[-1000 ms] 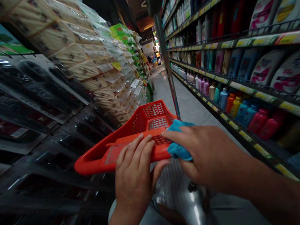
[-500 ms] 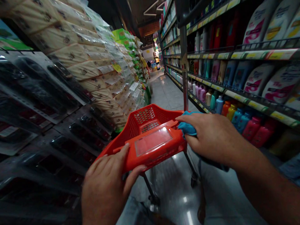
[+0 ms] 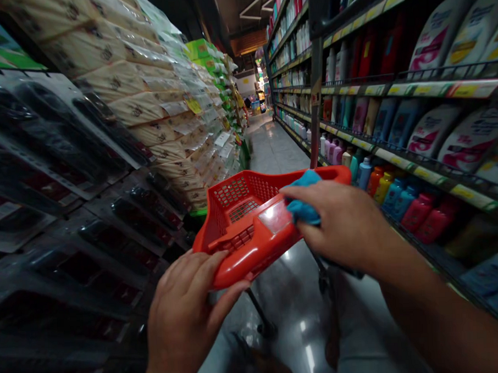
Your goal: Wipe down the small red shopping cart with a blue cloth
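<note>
An orange plastic shopping cart basket (image 3: 242, 209) stands on a wheeled frame in the aisle in front of me. My left hand (image 3: 184, 316) grips the near left corner of its rim. My right hand (image 3: 341, 223) presses a blue cloth (image 3: 303, 198) against the clear panel on the basket's near rim. The basket looks to hold nothing.
Shelves of coloured bottles (image 3: 398, 196) run along the right. Stacked tissue packs (image 3: 146, 103) and dark packaged goods fill the left side. A glossy tiled floor (image 3: 280, 146) stretches ahead down the narrow aisle. A metal upright (image 3: 316, 117) stands behind the basket.
The basket has swung, its near rim now angling toward the right. My left hand slid from the rim's middle to its left corner; my right hand moved the cloth onto the clear panel.
</note>
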Demonstrator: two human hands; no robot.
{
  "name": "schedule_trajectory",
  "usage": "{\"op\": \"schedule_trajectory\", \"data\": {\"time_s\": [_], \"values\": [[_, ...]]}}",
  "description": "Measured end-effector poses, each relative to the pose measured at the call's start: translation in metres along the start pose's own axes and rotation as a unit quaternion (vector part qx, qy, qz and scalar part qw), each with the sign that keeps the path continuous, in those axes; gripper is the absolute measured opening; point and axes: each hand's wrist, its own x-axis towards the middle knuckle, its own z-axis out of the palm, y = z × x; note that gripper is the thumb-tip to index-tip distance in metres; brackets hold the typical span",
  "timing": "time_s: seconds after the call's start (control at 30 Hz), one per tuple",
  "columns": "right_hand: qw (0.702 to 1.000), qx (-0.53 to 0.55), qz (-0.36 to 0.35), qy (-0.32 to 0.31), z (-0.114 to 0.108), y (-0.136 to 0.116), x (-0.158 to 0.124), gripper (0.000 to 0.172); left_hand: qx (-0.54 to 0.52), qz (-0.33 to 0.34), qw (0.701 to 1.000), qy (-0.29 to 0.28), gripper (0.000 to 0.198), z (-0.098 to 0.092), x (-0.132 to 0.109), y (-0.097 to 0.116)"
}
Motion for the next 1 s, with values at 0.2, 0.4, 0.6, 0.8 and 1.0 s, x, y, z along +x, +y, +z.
{"op": "schedule_trajectory", "data": {"time_s": [0.2, 0.4, 0.6, 0.8, 1.0], "values": [[0.998, 0.004, -0.002, 0.069, 0.01, 0.003, -0.003, 0.043, -0.092, -0.04, 0.994, 0.03, 0.037, 0.016, 0.001, 0.006], [0.984, 0.108, -0.125, 0.07, 0.022, -0.022, -0.022, 0.041, -0.087, 0.013, 0.995, 0.043, 0.035, 0.02, 0.007, 0.021], [0.982, 0.082, 0.023, 0.17, 0.019, 0.015, -0.014, 0.04, -0.193, -0.016, 0.98, 0.041, 0.05, 0.029, 0.006, 0.006], [0.959, 0.208, -0.159, 0.112, 0.027, -0.038, -0.038, 0.037, -0.187, -0.035, 0.979, 0.069, 0.042, 0.043, 0.007, 0.023], [0.968, 0.2, -0.083, 0.13, 0.017, -0.012, -0.036, 0.033, -0.201, 0.045, 0.977, 0.061, 0.064, 0.062, 0.011, 0.009]]}}
